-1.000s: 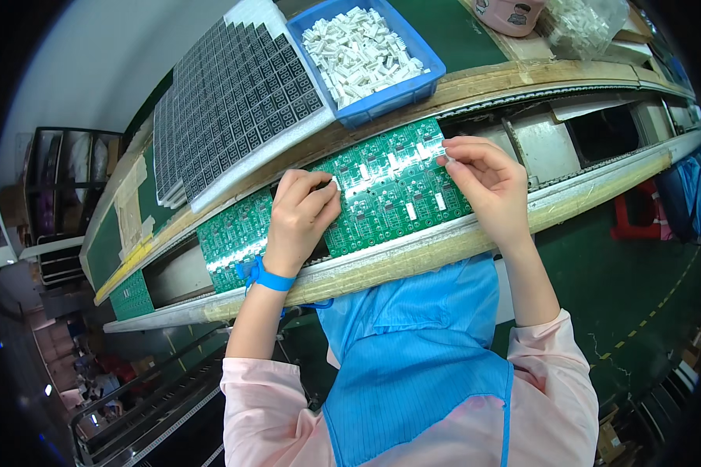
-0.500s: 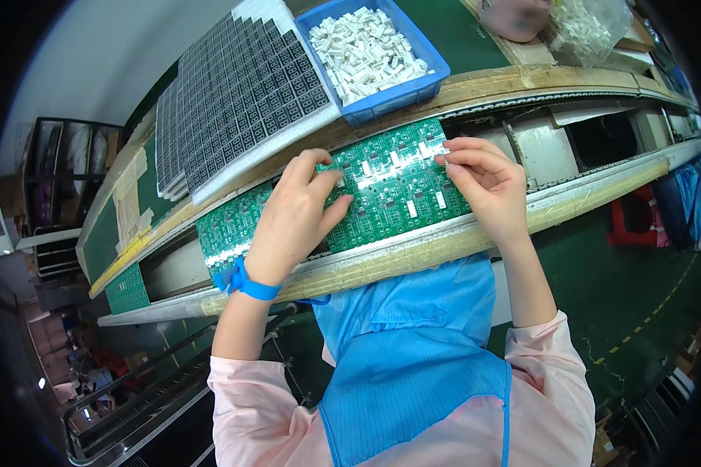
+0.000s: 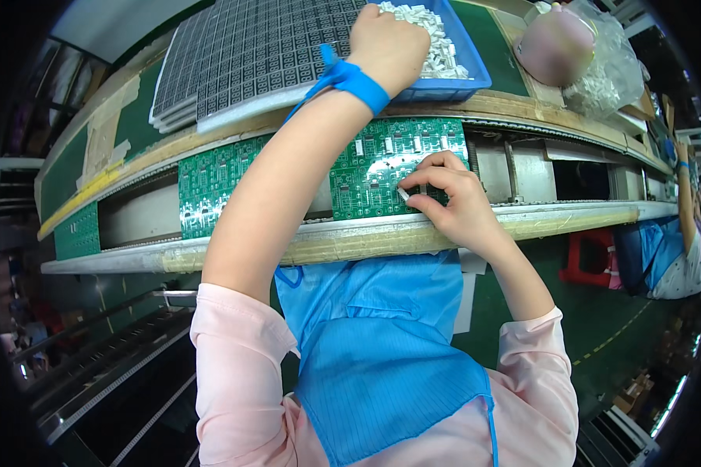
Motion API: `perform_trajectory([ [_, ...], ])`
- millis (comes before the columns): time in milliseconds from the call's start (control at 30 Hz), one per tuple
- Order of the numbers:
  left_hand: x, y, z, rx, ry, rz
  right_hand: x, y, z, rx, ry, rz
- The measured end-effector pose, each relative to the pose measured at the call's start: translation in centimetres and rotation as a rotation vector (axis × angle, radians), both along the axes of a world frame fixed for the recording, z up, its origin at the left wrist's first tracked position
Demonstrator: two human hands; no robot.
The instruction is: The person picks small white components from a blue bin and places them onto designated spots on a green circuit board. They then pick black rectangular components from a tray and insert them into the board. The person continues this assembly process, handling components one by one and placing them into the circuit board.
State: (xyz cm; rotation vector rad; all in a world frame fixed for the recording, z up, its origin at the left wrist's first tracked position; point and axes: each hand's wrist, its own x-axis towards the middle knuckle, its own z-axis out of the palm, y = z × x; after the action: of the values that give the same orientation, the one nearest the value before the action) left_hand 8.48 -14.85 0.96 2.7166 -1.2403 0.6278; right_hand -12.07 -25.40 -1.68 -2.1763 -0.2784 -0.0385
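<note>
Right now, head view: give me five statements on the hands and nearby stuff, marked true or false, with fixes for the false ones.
1. The left hand is at the blue bin. True.
2. The blue wristband is worn on the right. False: it is worn on the left.
3. The right hand pinches a small white part at a green board. True.
4. The black sheets lie to the right of the bin. False: they lie to its left.
5. The pieces in the bin are red. False: they are white.
</note>
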Motion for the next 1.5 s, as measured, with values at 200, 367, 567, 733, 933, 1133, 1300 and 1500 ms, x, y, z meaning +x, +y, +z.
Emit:
perform_trajectory([
  [200,0.3,-0.8,-1.4,-0.046,-0.031,0.035,0.4,0.5,-0.8,-0.071,-0.046,-0.057],
  [367,0.3,-0.8,-1.3,-0.111,0.052,-0.003,0.4,0.7,-0.6,-0.083,-0.051,-0.038],
  [567,0.0,-1.7,-0.3,-0.026,0.144,0.047,0.6,0.9,-0.4,-0.124,-0.102,-0.012],
  [733,0.1,-1.9,-1.0,-0.056,0.079,0.095,0.6,1.0,-0.4,-0.145,-0.125,0.003],
  [933,0.1,-2.8,-1.0,0.001,0.139,0.132,0.6,1.2,-0.3,-0.158,-0.168,0.003],
  [1133,-0.5,-1.4,0.4,-0.161,-0.003,0.033,0.6,1.2,-0.5,-0.159,-0.196,-0.011],
  [1300,-5.1,1.5,5.1,-0.353,-0.091,-0.164,0.4,1.1,-0.5,-0.227,-0.248,0.025],
  [1500,-9.6,8.8,5.4,-0.59,0.18,-0.369,-0.2,2.0,-0.1,-0.418,-0.379,0.034],
])
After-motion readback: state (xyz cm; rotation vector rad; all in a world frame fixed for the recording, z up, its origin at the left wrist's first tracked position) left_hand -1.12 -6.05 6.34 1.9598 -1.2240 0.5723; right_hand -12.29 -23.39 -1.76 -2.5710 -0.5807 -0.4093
